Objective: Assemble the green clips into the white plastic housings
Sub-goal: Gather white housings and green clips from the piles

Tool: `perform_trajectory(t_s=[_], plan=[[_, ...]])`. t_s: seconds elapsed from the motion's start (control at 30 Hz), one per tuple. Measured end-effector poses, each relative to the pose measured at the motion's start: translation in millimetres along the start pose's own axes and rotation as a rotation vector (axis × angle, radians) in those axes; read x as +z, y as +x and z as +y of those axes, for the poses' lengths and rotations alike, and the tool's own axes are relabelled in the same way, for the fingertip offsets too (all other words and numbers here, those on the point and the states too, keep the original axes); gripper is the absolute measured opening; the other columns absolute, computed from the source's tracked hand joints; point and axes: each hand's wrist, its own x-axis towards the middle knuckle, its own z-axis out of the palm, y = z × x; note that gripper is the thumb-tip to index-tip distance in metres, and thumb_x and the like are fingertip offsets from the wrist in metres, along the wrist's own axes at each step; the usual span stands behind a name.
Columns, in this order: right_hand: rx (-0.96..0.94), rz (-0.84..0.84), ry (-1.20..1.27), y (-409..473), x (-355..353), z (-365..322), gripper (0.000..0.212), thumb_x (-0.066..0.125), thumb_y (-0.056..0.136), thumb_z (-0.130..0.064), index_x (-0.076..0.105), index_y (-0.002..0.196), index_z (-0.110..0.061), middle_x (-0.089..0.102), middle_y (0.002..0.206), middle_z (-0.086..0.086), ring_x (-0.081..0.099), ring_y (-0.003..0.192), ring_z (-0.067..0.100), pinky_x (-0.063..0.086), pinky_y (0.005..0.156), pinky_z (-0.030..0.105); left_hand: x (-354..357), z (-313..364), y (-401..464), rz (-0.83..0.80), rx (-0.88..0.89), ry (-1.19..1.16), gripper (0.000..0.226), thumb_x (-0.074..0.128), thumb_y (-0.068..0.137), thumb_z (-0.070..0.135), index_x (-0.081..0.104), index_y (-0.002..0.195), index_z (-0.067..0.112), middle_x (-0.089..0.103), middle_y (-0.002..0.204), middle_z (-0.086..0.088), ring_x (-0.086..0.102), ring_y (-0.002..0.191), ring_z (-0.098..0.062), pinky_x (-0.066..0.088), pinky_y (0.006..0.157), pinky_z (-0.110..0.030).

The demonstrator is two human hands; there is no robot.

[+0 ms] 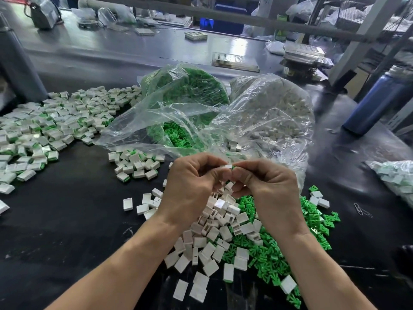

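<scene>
My left hand and my right hand meet above the table, fingertips together. Between them they pinch one white plastic housing; a sliver of green shows at its right end, under my right fingers. Below my hands lies a heap of loose white housings, and beside it to the right a heap of loose green clips. Housings with green clips in them lie in a small cluster and a wide spread to the left.
Two open clear plastic bags stand behind my hands, one with green clips, one with white housings. A blue bottle stands at the right, another bag of parts at the right edge. The table top is black.
</scene>
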Motion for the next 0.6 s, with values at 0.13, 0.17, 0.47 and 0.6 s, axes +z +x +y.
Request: perform_trajectory(t_s=[0.13, 0.17, 0.47, 0.6], plan=[[-0.028, 0.021, -0.016, 2.5, 0.0, 1.7, 0.019, 0.071, 0.092, 0.004, 0.079, 0.093, -0.013, 0.078, 0.079, 0.01, 0.071, 0.063, 0.022, 0.062, 0.061, 0.03, -0.9, -2.8, 1.8, -0.024, 0.036, 0.08, 0.01, 0.075, 0.093, 0.011, 0.074, 0.092, 0.02, 0.074, 0.079, 0.005, 0.065, 0.067, -0.004, 0.053, 0.063, -0.018], [-0.033, 0.019, -0.024, 3.1, -0.2, 2.3, 0.019, 0.07, 0.092, 0.004, 0.078, 0.094, -0.013, 0.077, 0.078, 0.01, 0.071, 0.063, 0.022, 0.062, 0.061, 0.03, -1.0, -4.0, 2.2, -0.027, 0.035, 0.102, 0.009, 0.075, 0.093, 0.013, 0.074, 0.093, 0.022, 0.074, 0.08, 0.008, 0.066, 0.068, -0.003, 0.053, 0.064, -0.018], [-0.006, -0.005, -0.03, 2.7, -3.1, 3.7, 0.018, 0.069, 0.094, 0.002, 0.078, 0.096, -0.014, 0.078, 0.083, 0.011, 0.071, 0.066, 0.021, 0.062, 0.062, 0.03, -1.1, -6.2, 1.7, -0.016, 0.047, 0.214, 0.012, 0.075, 0.095, 0.012, 0.072, 0.098, 0.023, 0.073, 0.087, 0.013, 0.069, 0.079, -0.004, 0.054, 0.068, -0.017], [0.091, -0.026, 0.071, 4.5, -5.3, 2.6, 0.011, 0.068, 0.096, -0.008, 0.077, 0.101, -0.01, 0.078, 0.088, 0.014, 0.07, 0.067, 0.022, 0.062, 0.059, 0.031, 1.5, -3.9, 1.0, -0.005, 0.064, 0.205, 0.01, 0.075, 0.095, 0.016, 0.072, 0.098, 0.025, 0.074, 0.09, 0.012, 0.07, 0.082, -0.009, 0.059, 0.072, -0.027]])
